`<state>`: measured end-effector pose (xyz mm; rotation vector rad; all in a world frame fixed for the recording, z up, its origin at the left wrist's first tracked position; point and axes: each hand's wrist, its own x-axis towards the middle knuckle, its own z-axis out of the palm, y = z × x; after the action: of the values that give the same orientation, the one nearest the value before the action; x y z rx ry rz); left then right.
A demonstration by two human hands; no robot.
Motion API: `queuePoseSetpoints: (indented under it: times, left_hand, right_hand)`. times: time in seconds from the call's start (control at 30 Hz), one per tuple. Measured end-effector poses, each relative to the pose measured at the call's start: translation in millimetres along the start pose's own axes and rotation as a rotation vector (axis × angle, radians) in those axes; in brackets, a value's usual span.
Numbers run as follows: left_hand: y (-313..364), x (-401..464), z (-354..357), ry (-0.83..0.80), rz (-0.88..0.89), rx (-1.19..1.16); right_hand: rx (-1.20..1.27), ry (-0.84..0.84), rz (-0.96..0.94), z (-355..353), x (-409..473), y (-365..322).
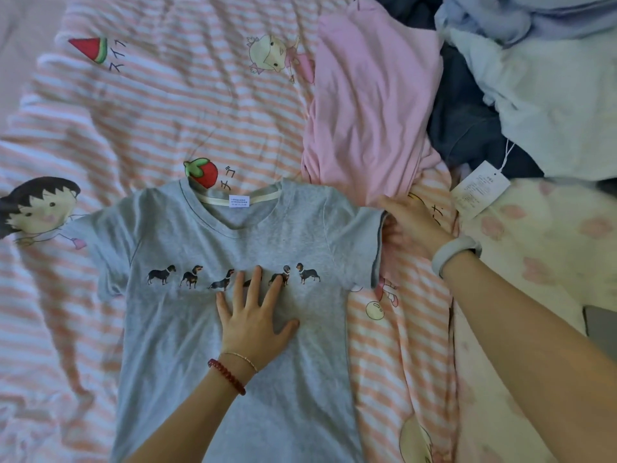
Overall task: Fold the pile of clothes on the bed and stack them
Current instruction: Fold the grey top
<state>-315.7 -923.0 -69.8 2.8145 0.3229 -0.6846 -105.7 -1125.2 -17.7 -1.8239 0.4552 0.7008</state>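
Note:
A grey T-shirt (187,329) with a row of small dogs printed across the chest lies flat and face up on the striped bed sheet (150,105). My left hand (255,317) presses flat on its middle, fingers spread. My right hand (412,222) is at the end of the shirt's right sleeve, with fingertips at the sleeve hem; I cannot tell whether it grips the cloth. A pile of unfolded clothes sits at the upper right: a pink garment (370,105), a dark blue one (464,121) and a pale blue one (547,98).
A white paper tag (480,190) on a string hangs from the pile. A cream blanket (534,255) with pink blotches covers the right side. The sheet to the left and above the shirt is wrinkled, with cartoon prints.

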Motion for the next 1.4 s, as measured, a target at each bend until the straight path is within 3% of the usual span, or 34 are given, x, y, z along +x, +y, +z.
queuePoseSetpoints:
  times: [0.1,0.2,0.27,0.4,0.47,0.57,0.63,0.7,0.8,0.87,1.03,1.17,1.27,1.33,1.4]
  left_hand:
    - [1,0,0,-0.011,-0.001,0.001]
    - [0,0,1,-0.014,-0.004,-0.008]
    - [1,0,0,-0.005,0.003,-0.019]
    - [0,-4,-6,-0.005,0.032,-0.031]
    - [-2,-10,-17,0.052,0.066,-0.158]
    - [-22,-22,-36,0.398,0.056,-0.426]
    - [-48,-27,-47,0.586,-0.083,-0.489]
    - [-80,-25,-56,0.618,-0.340,-0.596]
    - [-129,-14,-62,0.518,-0.705,-0.901]
    - [-148,-6,-68,0.407,-0.797,-1.115]
    - [-167,17,-86,0.326,-0.791,-1.431]
    - [-167,28,-100,0.198,-0.906,-1.678]
    - [-175,29,-103,0.113,-0.906,-1.738]
    - [-183,27,-102,0.254,-0.896,-1.558]
    - [-181,22,-101,0.591,-0.760,-1.391]
  right_hand:
    - [0.199,-0.031,0.180,1,-8,16]
    - [0.229,-0.005,0.126,9,-19,27]
    - [0.056,0.033,-0.011,18,-28,29]
    - [-0.645,0.318,-0.492,42,-54,23]
    - [-0.635,0.187,-0.697,64,-71,14]
    - [-0.632,-0.146,-0.692,99,-84,16]
    - [-0.701,-0.063,-0.726,112,-89,24]
    - [-0.855,0.053,-0.826,123,-88,36]
    - [-1.213,-0.069,-0.702,134,-80,53]
    - [-1.300,-0.120,-0.637,134,-71,56]
    - [-1.103,0.129,-0.823,144,-62,36]
    - [-1.234,-0.075,-0.511,150,-47,39]
    - [-1.280,-0.073,-0.508,154,-43,42]
    - [-1.170,-0.055,-0.528,156,-43,40]
    - [-0.965,-0.016,-0.576,155,-47,39]
